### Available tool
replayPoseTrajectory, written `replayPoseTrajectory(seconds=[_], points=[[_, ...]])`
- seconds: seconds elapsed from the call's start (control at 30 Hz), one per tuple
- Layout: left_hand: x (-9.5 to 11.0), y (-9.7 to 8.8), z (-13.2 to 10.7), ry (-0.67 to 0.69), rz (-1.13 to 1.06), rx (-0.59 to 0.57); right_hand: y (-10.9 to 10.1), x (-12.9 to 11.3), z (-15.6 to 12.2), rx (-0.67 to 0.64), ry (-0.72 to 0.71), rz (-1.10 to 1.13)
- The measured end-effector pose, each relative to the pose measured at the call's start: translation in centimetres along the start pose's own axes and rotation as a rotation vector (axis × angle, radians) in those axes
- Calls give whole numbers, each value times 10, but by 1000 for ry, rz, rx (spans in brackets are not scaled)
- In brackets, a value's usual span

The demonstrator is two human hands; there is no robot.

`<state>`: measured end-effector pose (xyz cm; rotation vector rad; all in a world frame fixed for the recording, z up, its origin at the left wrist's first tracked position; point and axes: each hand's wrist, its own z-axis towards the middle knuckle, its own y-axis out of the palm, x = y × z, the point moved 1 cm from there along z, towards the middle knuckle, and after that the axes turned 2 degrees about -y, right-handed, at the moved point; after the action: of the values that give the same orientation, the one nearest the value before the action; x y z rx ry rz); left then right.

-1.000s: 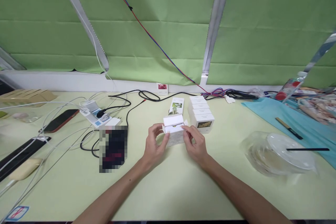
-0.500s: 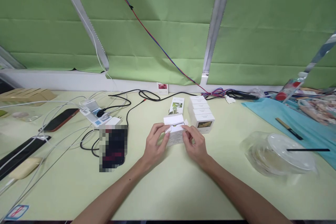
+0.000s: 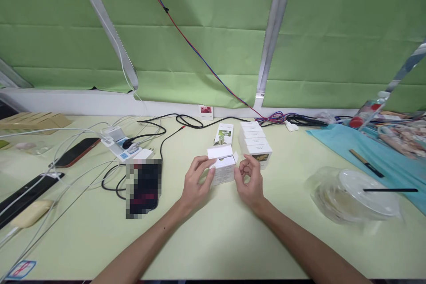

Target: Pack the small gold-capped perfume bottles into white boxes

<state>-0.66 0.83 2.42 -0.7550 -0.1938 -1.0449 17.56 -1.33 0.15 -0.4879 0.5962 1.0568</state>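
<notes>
A small white cardboard box (image 3: pixel 223 174) stands in the middle of the table with its lid raised at the back and a side flap sticking up at the right. My left hand (image 3: pixel 197 181) grips the box's left edge, thumb and forefinger at the top corner. My right hand (image 3: pixel 250 182) is at the box's right side, its thumb close to the edge and its curled fingers raised apart from the thumb. Behind the box lies a white card with a green plant picture (image 3: pixel 224 134). Several closed white boxes (image 3: pixel 253 138) are lined up just beyond my right hand.
At left are a power strip (image 3: pixel 121 145), tangled cables, a pixelated dark object (image 3: pixel 143 188) and a dark phone (image 3: pixel 76 151). To the right, a bagged round container (image 3: pixel 362 195), a knife (image 3: pixel 366 163) on blue cloth (image 3: pixel 333 135), and a bottle (image 3: pixel 369 110).
My right hand has drawn back slightly to the right from the top of the open box, its fingers lifting off the flap. My left hand has stayed in place.
</notes>
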Motion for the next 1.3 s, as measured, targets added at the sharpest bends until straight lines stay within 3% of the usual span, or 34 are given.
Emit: replayPoseTrajectory(seconds=[0.17,0.4,0.77,1.03,1.3], points=[[0,-1,1,20,-15,4,-1,3,0,-32,84,6],[2,-2,1,10,-47,7,-1,1,2,-141,6,-42],[-1,-2,4,-159,-207,21,-1,4,1,-181,-11,-13],[-1,2,4,-342,-467,28,-1,0,2,-190,115,40],[0,2,6,-399,-530,43,-2,4,1,-264,172,130]])
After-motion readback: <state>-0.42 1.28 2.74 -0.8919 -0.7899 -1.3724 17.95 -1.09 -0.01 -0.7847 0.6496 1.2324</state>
